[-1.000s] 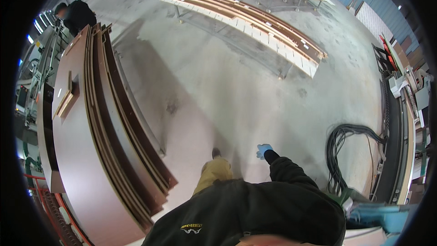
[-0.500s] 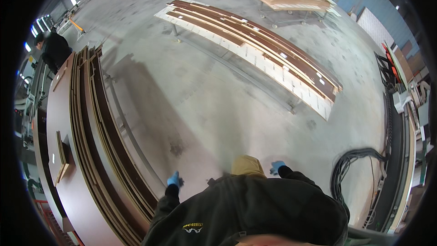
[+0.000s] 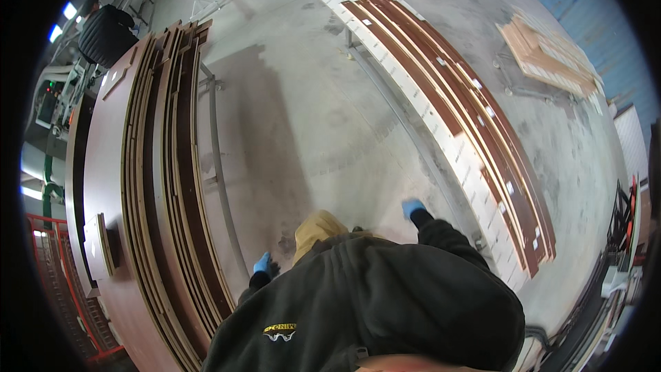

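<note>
My left hand (image 3: 262,263), in a blue glove with a dark palm, hangs low beside the left stack of brown panels (image 3: 180,186). Nothing shows in it, but its fingers are too small to read. My right hand (image 3: 412,207), gloved in blue too, is out in front of me over the concrete floor. Motion smears its fingers, and I see no object with it. Nearest to it is a long rack bearing brown strips (image 3: 475,114) on a white printed sheet (image 3: 441,120). Both hands are apart from the panels and strips.
A small block of boards (image 3: 101,244) lies on the left stack. Another person (image 3: 107,36) in dark clothes bends at the far left beside machinery. A wheeled cart of pale boards (image 3: 551,58) stands at the far right. Dark cables (image 3: 537,334) lie at the lower right.
My view has turned left and I have moved forward between the stack and the strip rack, which now stands closer on my right. My right hand has swung forward.
</note>
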`<state>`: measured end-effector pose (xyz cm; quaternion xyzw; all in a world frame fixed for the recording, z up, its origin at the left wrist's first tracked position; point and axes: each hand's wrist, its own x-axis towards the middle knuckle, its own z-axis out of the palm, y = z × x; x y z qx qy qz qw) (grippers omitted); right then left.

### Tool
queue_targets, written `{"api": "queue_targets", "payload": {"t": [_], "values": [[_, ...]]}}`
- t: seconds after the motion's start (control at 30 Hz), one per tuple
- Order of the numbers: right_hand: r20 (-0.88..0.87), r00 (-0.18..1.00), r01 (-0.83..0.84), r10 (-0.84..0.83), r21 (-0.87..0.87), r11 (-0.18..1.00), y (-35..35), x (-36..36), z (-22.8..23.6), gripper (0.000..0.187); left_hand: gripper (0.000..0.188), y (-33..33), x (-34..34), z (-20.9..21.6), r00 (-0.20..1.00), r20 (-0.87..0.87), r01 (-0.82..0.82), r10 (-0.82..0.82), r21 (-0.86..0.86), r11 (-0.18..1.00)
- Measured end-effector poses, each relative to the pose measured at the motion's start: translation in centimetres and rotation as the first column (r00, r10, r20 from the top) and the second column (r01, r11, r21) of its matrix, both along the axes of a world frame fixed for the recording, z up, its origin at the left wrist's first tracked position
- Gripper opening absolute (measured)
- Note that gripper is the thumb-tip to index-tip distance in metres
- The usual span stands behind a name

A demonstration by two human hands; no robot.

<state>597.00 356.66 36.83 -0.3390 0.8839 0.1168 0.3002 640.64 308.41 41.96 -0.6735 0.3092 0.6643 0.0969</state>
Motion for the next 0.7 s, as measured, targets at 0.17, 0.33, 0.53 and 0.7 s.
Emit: {"api": "queue_targets", "payload": {"t": [0.17,0.33,0.53,0.7], "values": [[0.581,0.619,0.785,-0.528,-0.49,0.38,-25.0,-26.4,1.7,0.038,0.039,-6.0,-5.6,-2.1,0.966,0.196,-0.179,0.167,0.041,0.983],[0.415,0.699,0.709,-0.582,-0.504,0.493,-36.4,-38.7,1.2,0.027,0.031,-18.6,-23.2,-4.3,0.972,0.147,-0.194,0.183,0.061,0.979],[0.297,0.941,-0.176,0.162,0.019,0.984,-34.6,-44.4,1.1,0.035,0.03,-38.2,-62.9,-3.1,0.983,-0.185,-0.019,-0.016,-0.187,0.982],[0.425,0.786,0.425,-0.448,0.154,0.892,-41.0,-57.3,-3.0,0.026,0.038,-51.5,-91.5,2.1,0.821,-0.512,0.023,-0.253,-0.414,0.91]]}}
